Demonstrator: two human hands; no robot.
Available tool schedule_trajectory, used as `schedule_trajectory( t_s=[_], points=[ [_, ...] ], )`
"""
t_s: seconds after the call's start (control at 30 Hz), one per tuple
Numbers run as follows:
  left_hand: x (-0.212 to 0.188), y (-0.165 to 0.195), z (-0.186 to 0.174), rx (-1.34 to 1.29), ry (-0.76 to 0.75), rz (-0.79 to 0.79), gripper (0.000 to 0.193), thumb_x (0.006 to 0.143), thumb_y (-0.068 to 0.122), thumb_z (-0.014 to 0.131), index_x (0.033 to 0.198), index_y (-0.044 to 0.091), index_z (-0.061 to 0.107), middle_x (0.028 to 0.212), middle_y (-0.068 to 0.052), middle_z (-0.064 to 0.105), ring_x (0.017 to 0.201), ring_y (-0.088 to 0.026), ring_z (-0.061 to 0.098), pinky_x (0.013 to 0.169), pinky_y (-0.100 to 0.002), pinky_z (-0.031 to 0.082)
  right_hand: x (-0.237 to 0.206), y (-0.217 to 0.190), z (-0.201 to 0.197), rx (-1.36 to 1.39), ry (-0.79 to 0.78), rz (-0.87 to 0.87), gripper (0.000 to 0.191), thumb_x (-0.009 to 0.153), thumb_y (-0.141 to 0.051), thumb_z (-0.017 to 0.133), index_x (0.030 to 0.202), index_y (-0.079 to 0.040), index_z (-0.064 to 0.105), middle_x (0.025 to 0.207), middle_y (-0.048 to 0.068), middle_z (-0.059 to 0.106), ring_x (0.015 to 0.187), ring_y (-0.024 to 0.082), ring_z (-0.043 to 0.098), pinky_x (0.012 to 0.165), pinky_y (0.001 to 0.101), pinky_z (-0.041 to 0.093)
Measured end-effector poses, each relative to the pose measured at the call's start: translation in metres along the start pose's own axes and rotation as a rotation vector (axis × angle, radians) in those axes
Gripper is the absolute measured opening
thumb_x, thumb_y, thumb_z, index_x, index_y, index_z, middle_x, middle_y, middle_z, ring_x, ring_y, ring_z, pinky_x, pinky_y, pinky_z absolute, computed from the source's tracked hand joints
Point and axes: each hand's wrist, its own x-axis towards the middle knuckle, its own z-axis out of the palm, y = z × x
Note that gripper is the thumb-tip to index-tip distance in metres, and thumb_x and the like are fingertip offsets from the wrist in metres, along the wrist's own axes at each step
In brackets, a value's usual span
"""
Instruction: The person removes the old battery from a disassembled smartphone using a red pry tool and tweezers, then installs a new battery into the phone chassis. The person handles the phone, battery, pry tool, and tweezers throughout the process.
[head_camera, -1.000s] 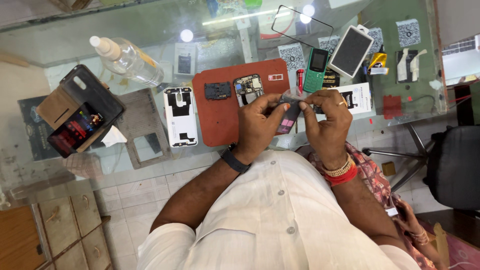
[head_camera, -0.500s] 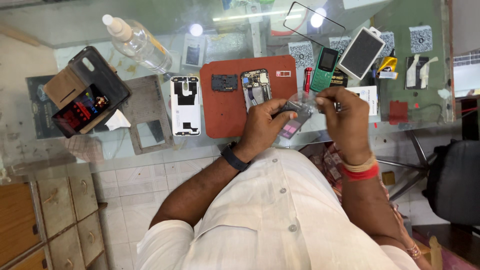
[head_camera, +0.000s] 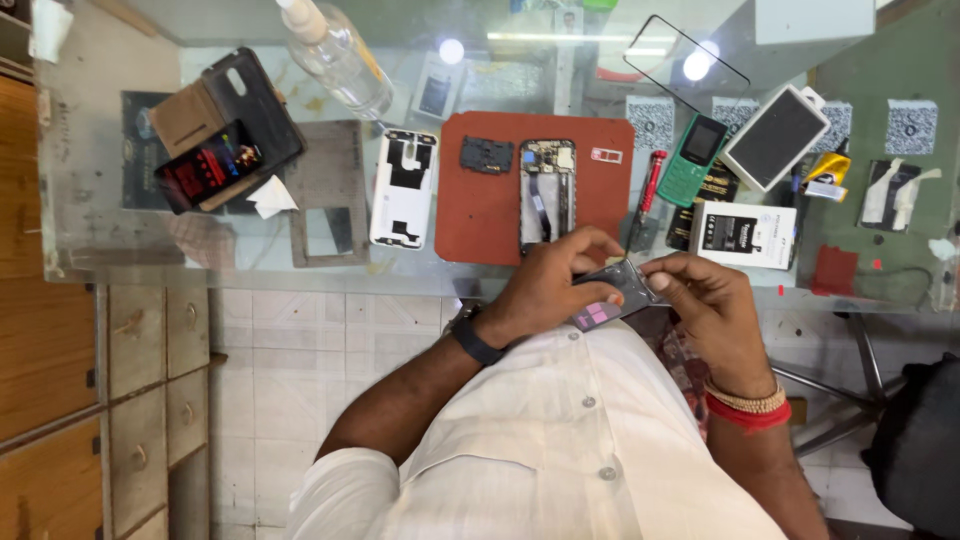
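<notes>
Phone screen panel (head_camera: 612, 292), thin, dark and glossy with a pinkish reflection at its lower end, sits just off the glass table's (head_camera: 120, 215) near edge, pinched between left hand (head_camera: 548, 285) and right hand (head_camera: 715, 310), below the red mat (head_camera: 480, 215).

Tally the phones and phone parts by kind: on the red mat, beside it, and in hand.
Opened phone frame on the red mat: 1
Small black parts on the mat: 1
White back cover: 1
Green keypad phone: 1
Phone screen held by left hand and right hand: 1
Total: 5
</notes>
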Motion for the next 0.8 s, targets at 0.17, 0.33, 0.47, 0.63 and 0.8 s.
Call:
schedule_trajectory(
  t_s=[0.17, 0.33, 0.47, 0.63, 0.8],
  points=[
    [-0.011, -0.014, 0.01, -0.466, -0.113, -0.093, 0.051, 0.089, 0.0, 0.072, 0.137, -0.002, 0.055, 0.113, -0.014, 0.075, 0.102, -0.011, 0.069, 0.088, -0.026, 0.057, -0.009, 0.024, -0.032, 0.084, 0.034, 0.096, 0.012, 0.098, 0.005, 0.063, 0.105, 0.004, 0.073, 0.093, 0.004, 0.072, 0.084, 0.008, 0.063, 0.072, 0.0235, 0.05],
    [-0.021, -0.037, 0.036, -0.727, -0.103, -0.205, 0.054, 0.092, -0.007, 0.066, 0.143, -0.004, 0.054, 0.119, -0.013, 0.074, 0.107, -0.013, 0.069, 0.096, -0.027, 0.056, -0.017, 0.04, -0.055, 0.179, -0.023, 0.123, 0.014, 0.1, 0.003, 0.061, 0.108, 0.006, 0.072, 0.096, 0.007, 0.073, 0.084, 0.011, 0.067, 0.073, 0.0275, 0.057],
    [-0.024, -0.053, 0.058, -0.537, -0.021, -0.112, 0.045, 0.094, -0.007, 0.067, 0.138, -0.004, 0.057, 0.117, -0.014, 0.075, 0.106, -0.012, 0.069, 0.091, -0.026, 0.058, -0.023, 0.047, -0.071, 0.304, -0.065, 0.181, 0.017, 0.1, -0.001, 0.061, 0.113, 0.008, 0.068, 0.101, 0.011, 0.072, 0.086, 0.016, 0.071, 0.074, 0.038, 0.065],
    [-0.035, -0.068, 0.072, -0.41, 0.095, -0.111, 0.022, 0.099, -0.002, 0.068, 0.121, -0.007, 0.066, 0.107, -0.015, 0.078, 0.094, -0.012, 0.073, 0.079, -0.027, 0.064, -0.05, 0.06, -0.07, 0.432, -0.087, 0.22, 0.021, 0.101, -0.006, 0.062, 0.116, 0.008, 0.067, 0.102, 0.012, 0.072, 0.085, 0.021, 0.074, 0.079, 0.0423, 0.067],
    [-0.06, -0.066, 0.064, -0.271, 0.072, -0.077, 0.019, 0.101, 0.001, 0.063, 0.119, -0.004, 0.069, 0.108, -0.011, 0.077, 0.092, -0.01, 0.072, 0.077, -0.027, 0.065, -0.092, 0.078, -0.029, 0.442, 0.027, 0.194, 0.016, 0.099, -0.003, 0.066, 0.111, 0.007, 0.068, 0.1, 0.009, 0.071, 0.085, 0.017, 0.073, 0.078, 0.0338, 0.063]
  ],
)
